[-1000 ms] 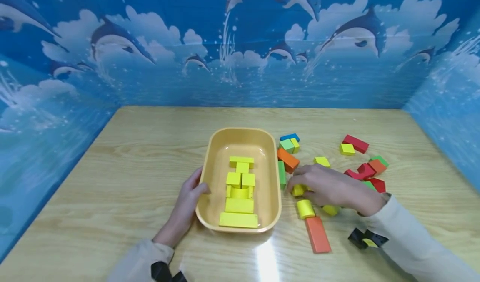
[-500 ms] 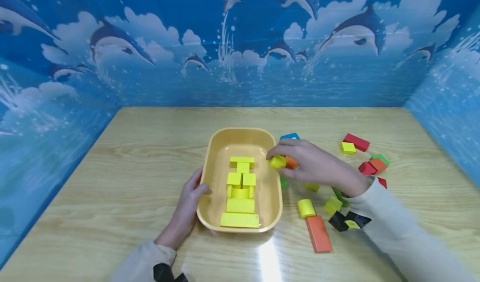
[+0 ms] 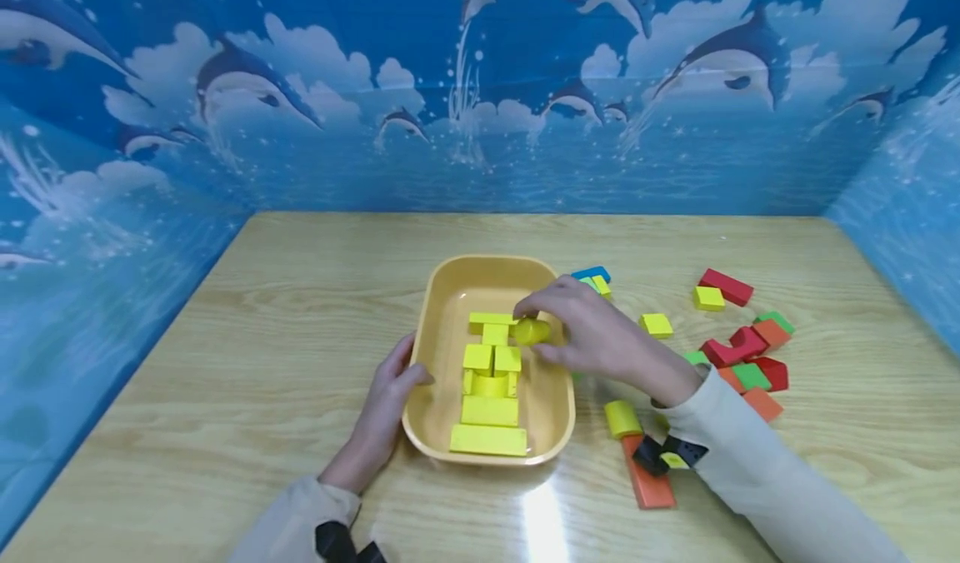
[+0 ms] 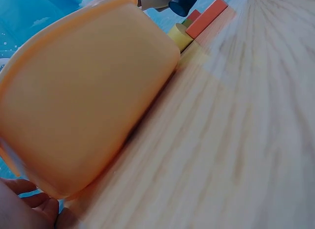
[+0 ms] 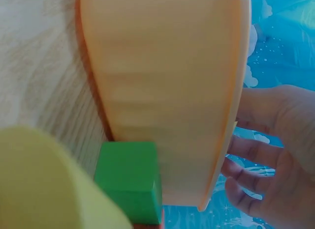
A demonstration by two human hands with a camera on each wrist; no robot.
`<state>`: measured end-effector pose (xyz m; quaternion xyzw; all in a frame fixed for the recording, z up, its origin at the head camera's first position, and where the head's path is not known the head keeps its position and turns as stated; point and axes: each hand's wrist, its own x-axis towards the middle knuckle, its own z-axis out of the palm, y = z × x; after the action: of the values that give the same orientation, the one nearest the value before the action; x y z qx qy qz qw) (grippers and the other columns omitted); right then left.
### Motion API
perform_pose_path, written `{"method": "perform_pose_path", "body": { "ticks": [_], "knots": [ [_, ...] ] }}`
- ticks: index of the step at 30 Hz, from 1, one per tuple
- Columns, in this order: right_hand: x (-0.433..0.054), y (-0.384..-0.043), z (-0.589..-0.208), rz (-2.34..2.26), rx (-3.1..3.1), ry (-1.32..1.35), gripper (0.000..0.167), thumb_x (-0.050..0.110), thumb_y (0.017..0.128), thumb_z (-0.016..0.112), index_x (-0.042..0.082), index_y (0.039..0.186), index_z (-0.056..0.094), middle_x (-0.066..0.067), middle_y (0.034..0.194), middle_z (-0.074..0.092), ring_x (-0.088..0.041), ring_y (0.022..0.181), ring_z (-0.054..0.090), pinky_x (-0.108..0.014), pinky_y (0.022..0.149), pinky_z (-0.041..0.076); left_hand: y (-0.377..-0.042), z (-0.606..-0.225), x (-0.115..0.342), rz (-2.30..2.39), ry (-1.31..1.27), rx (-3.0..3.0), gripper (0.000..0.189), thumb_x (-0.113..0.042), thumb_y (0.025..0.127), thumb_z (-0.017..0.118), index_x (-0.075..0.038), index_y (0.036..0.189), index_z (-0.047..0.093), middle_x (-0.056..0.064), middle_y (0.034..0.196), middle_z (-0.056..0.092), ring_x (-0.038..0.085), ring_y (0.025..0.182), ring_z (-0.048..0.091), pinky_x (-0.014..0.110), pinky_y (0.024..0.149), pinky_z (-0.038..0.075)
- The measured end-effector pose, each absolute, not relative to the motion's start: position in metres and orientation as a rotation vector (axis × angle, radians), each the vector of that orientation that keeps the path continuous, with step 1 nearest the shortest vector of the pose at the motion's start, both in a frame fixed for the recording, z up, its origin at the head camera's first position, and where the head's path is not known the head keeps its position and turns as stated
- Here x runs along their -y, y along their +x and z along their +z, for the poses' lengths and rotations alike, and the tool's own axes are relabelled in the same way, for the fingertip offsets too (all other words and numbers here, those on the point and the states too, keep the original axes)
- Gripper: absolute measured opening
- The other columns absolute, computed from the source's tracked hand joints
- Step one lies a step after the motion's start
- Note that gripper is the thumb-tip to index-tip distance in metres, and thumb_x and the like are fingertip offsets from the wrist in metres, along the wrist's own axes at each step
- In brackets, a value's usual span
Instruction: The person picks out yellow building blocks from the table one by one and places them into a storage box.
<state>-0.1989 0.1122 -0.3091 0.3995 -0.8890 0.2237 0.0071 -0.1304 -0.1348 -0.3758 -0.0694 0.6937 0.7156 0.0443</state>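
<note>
My left hand (image 3: 386, 405) grips the left rim of a tan plastic tub (image 3: 564, 430), thumb over the edge and fingers outside. In the left wrist view, fingers (image 4: 29, 197) show at the tub's outer wall. Inside the tub, several yellow wooden blocks (image 3: 490, 411) lie in a column down the middle. My right hand (image 3: 588, 330) reaches over the tub's right rim, pinching a yellow building block (image 3: 531, 331) with a rounded look. That block hangs beside the upper yellow blocks. From the right wrist view, the tub's wall hides most of it.
Right of the tub lie a yellow cylinder (image 3: 622, 420), a long orange-red block (image 3: 649, 475) and a yellow block (image 3: 656, 325). Farther right are mixed red (image 3: 726, 286), green and orange blocks. A green block (image 5: 129, 172) stands by the tub's right wall. A dolphin-print backdrop surrounds the table.
My right hand has picked the yellow block from among the loose blocks and carried it left, over the tub's rim and inside. My left hand keeps its hold on the tub.
</note>
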Motion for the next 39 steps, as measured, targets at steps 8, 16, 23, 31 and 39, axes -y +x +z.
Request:
{"method": "perform_pose_path", "body": {
  "ticks": [8,16,23,31,39],
  "knots": [
    [-0.113,-0.198,-0.310,0.662,2.796,1.301,0.042,0.013,0.078,0.078,0.007,0.118,0.067,-0.004,0.112,0.069,-0.022,0.105,0.061,-0.044,0.096,0.045,-0.131,-0.375,0.134,2.179,-0.215,-2.133,0.069,-0.001,0.077,0.046,-0.005,0.145,0.040,0.017,0.142,0.047,0.028,0.120,0.050,0.025,0.091,0.044],
    [-0.112,-0.193,-0.304,0.523,2.878,1.223,0.041,0.013,0.077,0.078,0.005,0.116,0.069,-0.009,0.110,0.069,-0.024,0.101,0.061,-0.043,0.088,0.050,-0.133,-0.375,0.133,2.163,-0.212,-2.155,0.068,-0.001,0.076,0.046,-0.005,0.144,0.042,0.016,0.142,0.047,0.027,0.121,0.049,0.028,0.095,0.042],
    [-0.104,-0.187,-0.304,0.377,2.992,1.130,0.043,0.013,0.074,0.080,0.009,0.115,0.069,-0.004,0.099,0.070,-0.023,0.089,0.053,-0.041,0.078,0.042,-0.133,-0.375,0.134,2.175,-0.197,-2.139,0.068,-0.001,0.077,0.046,-0.005,0.144,0.041,0.018,0.141,0.047,0.028,0.121,0.049,0.031,0.096,0.043],
    [-0.094,-0.185,-0.308,0.302,3.103,1.080,0.046,0.015,0.075,0.079,0.013,0.119,0.066,-0.002,0.096,0.069,-0.023,0.093,0.054,-0.050,0.093,0.039,-0.132,-0.375,0.136,2.180,-0.203,-2.140,0.067,-0.001,0.077,0.047,-0.004,0.144,0.041,0.018,0.140,0.048,0.029,0.120,0.050,0.027,0.093,0.044],
    [-0.088,-0.185,-0.310,0.262,3.196,1.037,0.047,0.017,0.077,0.079,0.014,0.121,0.063,0.001,0.094,0.066,-0.022,0.090,0.051,-0.048,0.091,0.038,-0.132,-0.376,0.134,2.180,-0.205,-2.131,0.068,-0.001,0.077,0.047,-0.004,0.145,0.040,0.018,0.142,0.046,0.029,0.122,0.049,0.032,0.097,0.043]
  ]
}}
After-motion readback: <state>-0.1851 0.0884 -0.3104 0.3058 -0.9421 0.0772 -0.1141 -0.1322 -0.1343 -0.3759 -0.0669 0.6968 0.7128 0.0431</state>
